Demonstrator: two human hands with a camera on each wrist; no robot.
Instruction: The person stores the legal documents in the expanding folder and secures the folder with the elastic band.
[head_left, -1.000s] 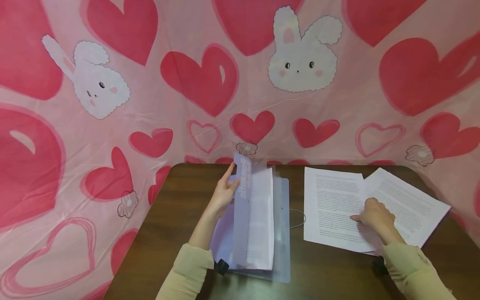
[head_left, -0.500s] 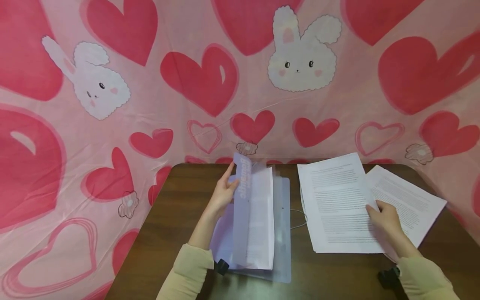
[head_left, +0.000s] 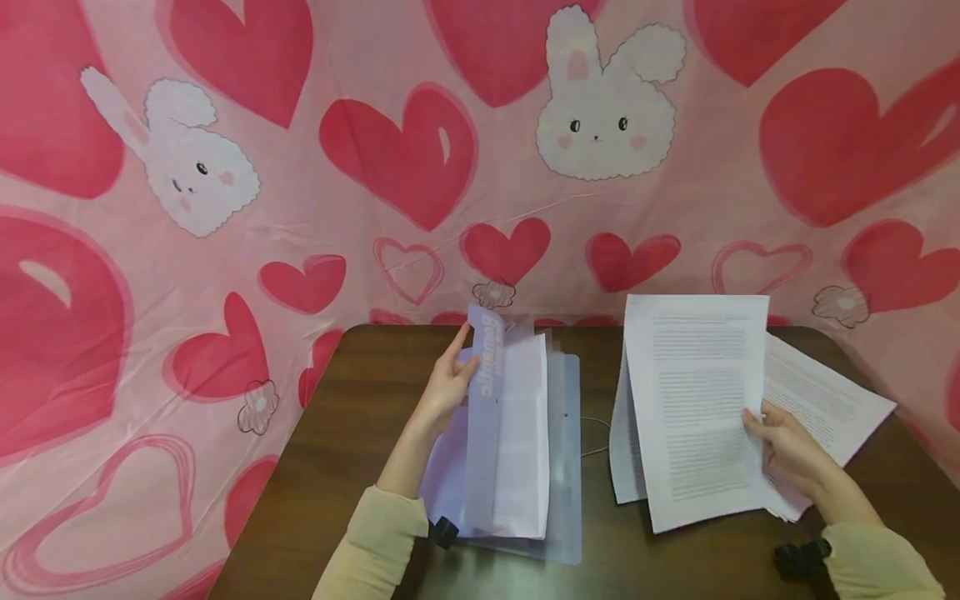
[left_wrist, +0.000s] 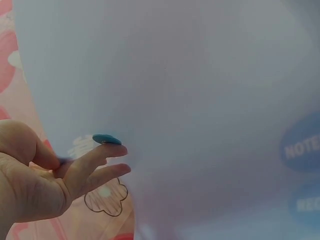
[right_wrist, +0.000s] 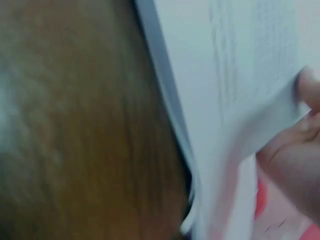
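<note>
My left hand (head_left: 441,393) pinches the edge of a pale purple plastic folder's raised cover (head_left: 482,467), its thumb on one side. Inside the folder lies a stack of white paper (head_left: 525,442) with clear plastic leaves beside it. In the left wrist view, a round teal button (left_wrist: 106,139) shows on the cover (left_wrist: 175,90) by my fingertips. To the right, my right hand (head_left: 798,454) pinches printed sheets (head_left: 697,400) by their right edge, holding them tilted up over the table. More printed paper (head_left: 627,442) shows behind their left side. The right wrist view is blurred.
Another printed sheet (head_left: 832,400) lies slanted on the brown wooden table (head_left: 375,375), partly hidden by my right hand. A thin elastic loop (head_left: 597,421) sticks out from the folder's right edge. A pink heart-and-rabbit cloth (head_left: 510,183) hangs behind the table.
My right hand, first pointing on the flat papers, has taken hold of printed sheets, lifted them upright and shifted slightly right. My left hand and the folder have stayed put.
</note>
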